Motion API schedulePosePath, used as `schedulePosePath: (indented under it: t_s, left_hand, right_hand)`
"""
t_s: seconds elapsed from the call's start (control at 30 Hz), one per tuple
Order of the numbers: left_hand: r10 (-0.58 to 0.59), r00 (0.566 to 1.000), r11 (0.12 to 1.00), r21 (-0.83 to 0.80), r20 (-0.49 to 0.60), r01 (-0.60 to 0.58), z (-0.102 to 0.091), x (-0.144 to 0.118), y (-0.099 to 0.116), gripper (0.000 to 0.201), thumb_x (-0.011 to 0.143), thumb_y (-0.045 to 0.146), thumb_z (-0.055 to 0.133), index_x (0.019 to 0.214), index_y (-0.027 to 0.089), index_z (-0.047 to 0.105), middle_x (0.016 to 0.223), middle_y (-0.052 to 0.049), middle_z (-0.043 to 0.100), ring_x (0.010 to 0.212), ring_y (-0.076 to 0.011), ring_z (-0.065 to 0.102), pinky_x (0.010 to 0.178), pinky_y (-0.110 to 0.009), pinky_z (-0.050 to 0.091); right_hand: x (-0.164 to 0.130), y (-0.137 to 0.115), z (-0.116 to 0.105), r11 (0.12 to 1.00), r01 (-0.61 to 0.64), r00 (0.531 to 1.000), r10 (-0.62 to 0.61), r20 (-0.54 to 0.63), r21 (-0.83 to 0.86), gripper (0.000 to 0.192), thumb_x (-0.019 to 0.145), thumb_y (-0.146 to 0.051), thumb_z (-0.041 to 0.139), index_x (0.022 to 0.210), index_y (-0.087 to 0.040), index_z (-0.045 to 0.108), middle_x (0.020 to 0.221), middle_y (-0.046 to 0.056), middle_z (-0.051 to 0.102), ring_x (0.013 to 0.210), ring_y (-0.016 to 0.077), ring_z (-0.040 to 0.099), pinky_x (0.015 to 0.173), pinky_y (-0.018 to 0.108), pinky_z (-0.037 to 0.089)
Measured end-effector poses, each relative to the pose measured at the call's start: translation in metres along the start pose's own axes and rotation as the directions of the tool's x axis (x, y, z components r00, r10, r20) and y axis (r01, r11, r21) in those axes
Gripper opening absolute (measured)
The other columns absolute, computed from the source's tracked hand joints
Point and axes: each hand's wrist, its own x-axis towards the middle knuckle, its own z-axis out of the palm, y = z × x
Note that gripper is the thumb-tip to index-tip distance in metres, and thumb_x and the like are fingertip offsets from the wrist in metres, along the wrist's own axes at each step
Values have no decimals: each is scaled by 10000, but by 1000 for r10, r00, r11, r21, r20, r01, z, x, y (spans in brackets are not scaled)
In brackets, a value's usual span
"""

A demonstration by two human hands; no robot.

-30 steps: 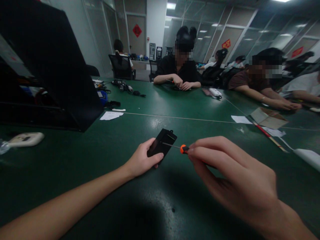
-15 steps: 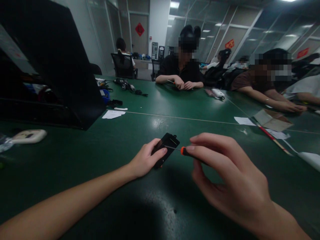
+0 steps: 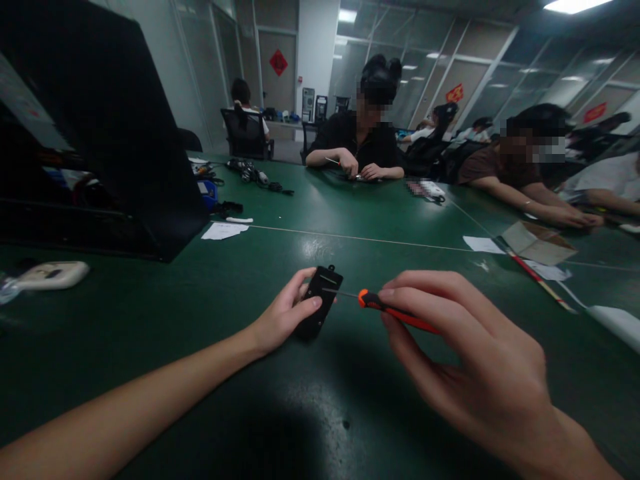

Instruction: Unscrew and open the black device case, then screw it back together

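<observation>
Head view, left hand: the left hand [image 3: 283,317] lies low on the green table [image 3: 150,320], fingers curled around a small black device [image 3: 320,301]; the thumb presses its near edge and the fingertips sit along its far side.
Head view, black device: it is a flat, dark, roughly rectangular case, tilted up off the table surface on its near end, in front of the person at the middle of the view, just left of the right hand.
Head view, right hand: the right hand [image 3: 470,360] pinches an orange-handled screwdriver [image 3: 390,309] between thumb and forefingers, the other fingers bent loosely behind.
Head view, screwdriver: its thin metal shaft points left and its tip meets the upper face of the black device; the handle runs back under the fingers.
Head view, left of the table: a large black case [image 3: 110,133] stands open, and a cream-coloured gadget [image 3: 50,275] lies near it, well apart from the hands.
Head view, middle of the table: a white paper slip [image 3: 224,231] lies beside the case, with tangled cables [image 3: 255,177] farther back.
Head view, right of the table: a cardboard piece [image 3: 537,241] and a red stick [image 3: 537,280] lie close together.
Head view, far side: a seated person [image 3: 363,143] in black works with both hands at the table edge; another person's forearm [image 3: 530,207] rests on the table at the right.
</observation>
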Motion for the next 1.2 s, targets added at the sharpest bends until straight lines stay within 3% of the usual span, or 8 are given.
schedulePosePath:
  t_s: [0.2,0.37,0.5,0.77,0.93,1.03,1.1,1.2]
  left_hand:
    - [-20,1000,989,-147,16,23,-1,0,-5,752,809,266,788,1393,301,316,1194,-75,606,989,-282,743,939,-486,549]
    - [62,998,976,212,-12,-58,-4,-1,-6,584,769,309,829,1218,249,459,1096,-50,636,1028,-264,703,923,-418,535]
    - [120,985,814,580,-125,-26,-8,1,1,513,767,392,808,1143,230,501,962,-21,655,881,-229,662,807,-359,505]
    - [87,973,657,746,-216,107,-11,6,5,513,775,497,752,1141,189,567,961,-59,663,900,-272,635,833,-408,489]
    - [167,981,633,774,-97,-31,-13,6,2,401,837,373,699,1190,213,597,1254,-108,649,1185,-303,594,1041,-466,434]
    - [250,965,504,841,75,-195,-12,3,3,311,923,294,586,1230,255,619,1396,-87,600,1332,-300,506,1156,-520,296]
    - [251,944,391,869,216,-303,-11,2,5,316,958,215,499,1234,285,635,1381,-46,629,1343,-282,498,1187,-547,202]
    - [205,913,324,856,351,-402,-11,1,7,318,966,158,439,1181,255,653,1228,-28,708,1244,-251,557,1130,-495,295]
  right_hand:
    - [3,1,-5,1000,-7,999,6,-41,-25,321,866,-31,620,1138,-202,618,1040,68,698,884,176,709,766,273,592]
    - [5,0,-6,999,-23,998,21,-58,-33,314,847,-45,641,1113,-212,624,1004,61,716,847,181,721,735,272,594]
    - [3,0,-9,998,-32,998,28,-57,-57,279,865,-64,611,1106,-204,608,912,38,717,731,161,710,652,267,579]
    - [1,4,-9,995,-27,998,21,-60,-100,264,868,-71,592,1097,-202,590,876,27,717,688,154,704,636,265,572]
    - [1,5,-4,998,-28,999,26,-37,-56,289,868,-68,580,1125,-202,577,867,11,707,677,133,691,640,242,560]
    - [1,5,-1,1000,-24,1000,24,-17,-17,278,875,-75,577,1126,-193,578,846,3,692,675,124,682,637,229,543]
    - [0,6,2,1000,-21,1000,21,-14,0,270,881,-78,577,1128,-186,582,846,2,685,690,120,679,650,223,534]
    - [-1,7,6,1000,-16,1000,16,-14,11,257,891,-83,578,1131,-175,582,852,3,675,708,114,666,665,217,523]
